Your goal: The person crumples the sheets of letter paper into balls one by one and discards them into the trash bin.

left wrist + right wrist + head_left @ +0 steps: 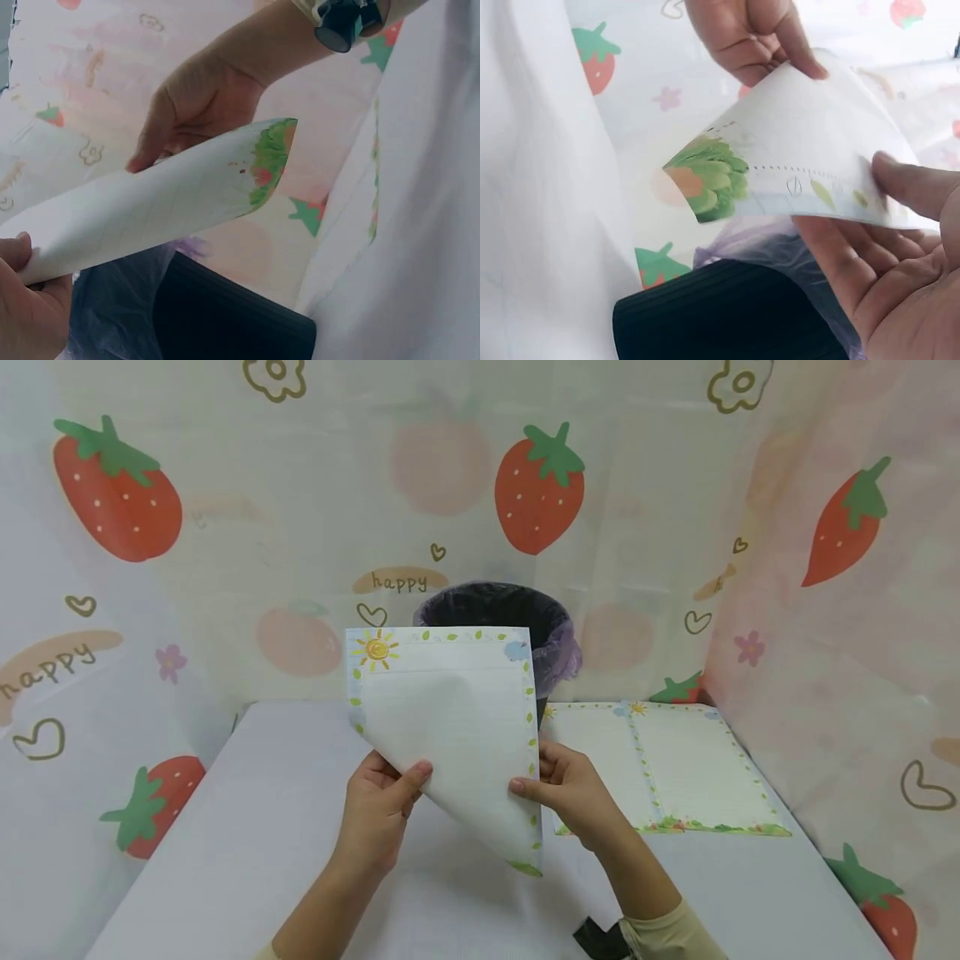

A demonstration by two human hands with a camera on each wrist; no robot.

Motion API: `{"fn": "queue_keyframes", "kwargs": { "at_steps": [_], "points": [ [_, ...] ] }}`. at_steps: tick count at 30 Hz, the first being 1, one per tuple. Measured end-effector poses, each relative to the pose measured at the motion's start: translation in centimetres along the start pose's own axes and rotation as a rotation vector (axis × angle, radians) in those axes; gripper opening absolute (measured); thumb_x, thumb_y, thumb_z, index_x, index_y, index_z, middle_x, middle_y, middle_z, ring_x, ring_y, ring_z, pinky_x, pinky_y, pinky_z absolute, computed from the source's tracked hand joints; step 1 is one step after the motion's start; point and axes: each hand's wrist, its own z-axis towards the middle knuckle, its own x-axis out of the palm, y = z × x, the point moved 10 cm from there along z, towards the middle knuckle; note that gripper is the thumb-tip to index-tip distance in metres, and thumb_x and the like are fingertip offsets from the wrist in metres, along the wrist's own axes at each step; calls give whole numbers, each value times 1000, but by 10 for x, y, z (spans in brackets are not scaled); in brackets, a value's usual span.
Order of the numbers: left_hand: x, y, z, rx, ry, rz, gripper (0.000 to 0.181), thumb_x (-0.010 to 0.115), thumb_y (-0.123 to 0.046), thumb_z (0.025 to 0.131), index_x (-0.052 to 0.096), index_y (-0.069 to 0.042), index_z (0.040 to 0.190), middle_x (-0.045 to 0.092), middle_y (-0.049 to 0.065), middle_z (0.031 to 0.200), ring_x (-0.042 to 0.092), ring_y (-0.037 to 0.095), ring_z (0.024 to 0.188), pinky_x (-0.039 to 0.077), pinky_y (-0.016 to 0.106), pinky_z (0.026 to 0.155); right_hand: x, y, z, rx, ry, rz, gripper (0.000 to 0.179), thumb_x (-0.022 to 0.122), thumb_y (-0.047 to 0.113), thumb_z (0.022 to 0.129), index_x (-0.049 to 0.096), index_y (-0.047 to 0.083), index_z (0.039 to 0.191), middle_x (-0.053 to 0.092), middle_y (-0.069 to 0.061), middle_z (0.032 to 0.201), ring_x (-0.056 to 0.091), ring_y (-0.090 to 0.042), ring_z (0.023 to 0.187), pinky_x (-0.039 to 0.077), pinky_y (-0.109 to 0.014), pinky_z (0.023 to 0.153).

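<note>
A sheet of letter paper (450,718) with a printed sun, a cloud and a leafy border is held up above the table. My left hand (375,818) pinches its lower left edge, thumb on the front face. On the right edge, my right hand (573,789) grips the sheet with the thumb in front and the fingers behind. The lower left part bends away, so the sheet's bottom edge is mostly hidden in the head view. From the left wrist, the paper (172,191) looks bowed, with its printed green and red corner raised.
Behind the sheet stands a dark bin (551,602) lined with a purple bag (564,652). Two similar sheets (697,768) lie side by side at the table's back right. Strawberry-print cloth (330,510) surrounds the white table (225,860). A black strap (600,939) is near my right sleeve.
</note>
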Motion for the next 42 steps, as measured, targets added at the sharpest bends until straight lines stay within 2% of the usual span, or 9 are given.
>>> {"fn": "queue_keyframes", "kwargs": {
  "at_steps": [5,14,18,21,24,29,31,39,42],
  "points": [
    [2,-3,1,78,20,68,44,76,0,91,56,-2,130,67,6,114,69,17,102,58,28,94,-3,4,-2,-50,-32,-28,41,78,9,91,63,-6,126,73,-21,118,75,-23,100,62,-34,83],
    [-6,-49,-14,572,-27,100,81,74,16,84,34,-7,151,49,18,141,60,29,120,55,33,100,-12,12,-3,-94,-105,-65,36,77,7,91,66,-5,123,74,-21,114,75,-20,97,62,-31,81],
    [6,-59,-24,759,18,274,85,73,23,80,37,-2,153,45,20,148,58,31,127,52,36,105,-15,11,-3,-73,-126,-73,36,77,6,90,66,-5,123,75,-20,113,75,-20,96,62,-31,80],
    [20,-58,-29,844,94,444,96,79,22,74,36,-2,157,41,18,155,53,33,135,50,38,108,-16,10,-3,-72,-135,-99,35,77,6,91,67,-4,123,75,-19,112,75,-21,96,62,-31,81],
    [33,-51,-29,838,155,629,109,89,9,70,30,-6,161,32,13,164,43,32,144,45,37,112,-15,9,-3,-83,-137,-134,33,76,6,91,68,-3,122,76,-18,113,75,-21,98,62,-31,81],
    [45,-27,-24,701,260,916,123,96,-17,68,21,-17,165,23,2,170,25,23,155,31,37,124,-8,6,-1,-107,-119,-185,27,77,9,91,72,0,117,76,-16,111,75,-24,99,62,-34,83],
    [51,-18,-25,675,313,972,124,96,-20,70,17,-17,165,22,2,170,22,24,156,27,39,126,-5,4,-1,-104,-114,-208,27,78,11,91,72,2,116,77,-14,110,75,-24,100,62,-35,84],
    [66,-5,-33,723,456,1061,123,97,-18,66,22,-11,163,28,4,169,24,27,156,21,34,128,3,4,-5,-86,-116,-318,24,73,13,94,72,9,118,74,-8,114,71,-18,100,60,-33,84],
    [69,-1,-34,737,509,1119,125,98,-21,61,25,-11,163,29,3,168,27,29,155,22,40,128,5,6,-8,-42,-99,-217,32,69,10,96,66,1,126,72,-11,116,68,-14,102,57,-29,89]
  ]
}}
